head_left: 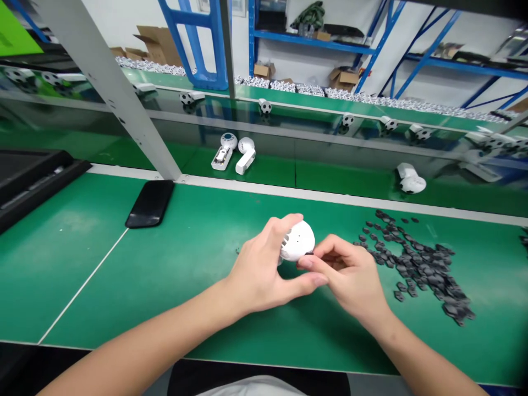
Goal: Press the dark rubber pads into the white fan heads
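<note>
My left hand [259, 269] grips a white ball-shaped plastic shell [299, 240] with small slots and holes in its surface. My right hand [350, 269] pinches a small black patch [307, 254] against the lower edge of the shell, and its fingers partly hide the patch. To the right of that hand, a loose heap of several black pentagonal and hexagonal patches [416, 264] lies on the green workbench [103, 275].
A black phone [149, 203] lies on the bench, with a black tray [28, 181] at the far left. White football-styled devices [233, 151] stand on a glass shelf [297, 132] ahead. A grey post [111, 82] rises at the left, with blue racks behind.
</note>
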### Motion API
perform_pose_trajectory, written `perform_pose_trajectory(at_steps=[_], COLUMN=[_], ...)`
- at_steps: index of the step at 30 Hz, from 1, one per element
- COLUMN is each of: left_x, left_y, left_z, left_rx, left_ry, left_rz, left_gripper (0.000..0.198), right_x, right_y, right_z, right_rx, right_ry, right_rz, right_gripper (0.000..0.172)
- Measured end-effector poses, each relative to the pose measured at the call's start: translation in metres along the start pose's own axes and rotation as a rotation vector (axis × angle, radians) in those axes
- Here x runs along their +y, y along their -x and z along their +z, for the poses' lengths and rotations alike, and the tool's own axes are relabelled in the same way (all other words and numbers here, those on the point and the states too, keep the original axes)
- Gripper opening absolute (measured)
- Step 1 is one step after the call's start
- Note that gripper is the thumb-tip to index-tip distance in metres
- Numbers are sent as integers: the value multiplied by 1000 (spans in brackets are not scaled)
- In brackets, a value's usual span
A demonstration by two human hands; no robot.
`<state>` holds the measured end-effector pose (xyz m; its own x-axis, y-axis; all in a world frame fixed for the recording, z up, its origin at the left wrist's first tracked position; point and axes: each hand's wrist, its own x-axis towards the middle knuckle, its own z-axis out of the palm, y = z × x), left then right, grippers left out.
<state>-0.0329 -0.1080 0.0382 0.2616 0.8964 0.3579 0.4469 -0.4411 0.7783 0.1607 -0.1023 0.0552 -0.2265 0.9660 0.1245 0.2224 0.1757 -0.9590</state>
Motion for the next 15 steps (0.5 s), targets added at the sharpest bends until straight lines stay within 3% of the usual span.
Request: perform_pose_trajectory(at_steps=[5, 9, 10, 13, 15], left_x=[-2, -1, -1, 0, -1], left_y=[-6, -9, -10, -10, -10], left_z=[2, 1, 1, 1, 2], left_rx=[-23, -36, -38, -57, -68], left_ry=[-37, -46, -40, -25, -30], left_rz=[-59, -53, -44, -6, 15], left_gripper=[80, 75, 75, 76, 73], right_x=[6, 12, 13, 14, 14], right_y=[-5, -13, -14, -15, -14], right_z=[-2, -5, -6, -7, -7], right_rx=[53, 40, 37, -52, -127], right_ry=[132, 15, -44, -199, -254], right_rz=[-71, -91, -90, -69, -53], right_gripper=[23, 15, 19, 58, 60])
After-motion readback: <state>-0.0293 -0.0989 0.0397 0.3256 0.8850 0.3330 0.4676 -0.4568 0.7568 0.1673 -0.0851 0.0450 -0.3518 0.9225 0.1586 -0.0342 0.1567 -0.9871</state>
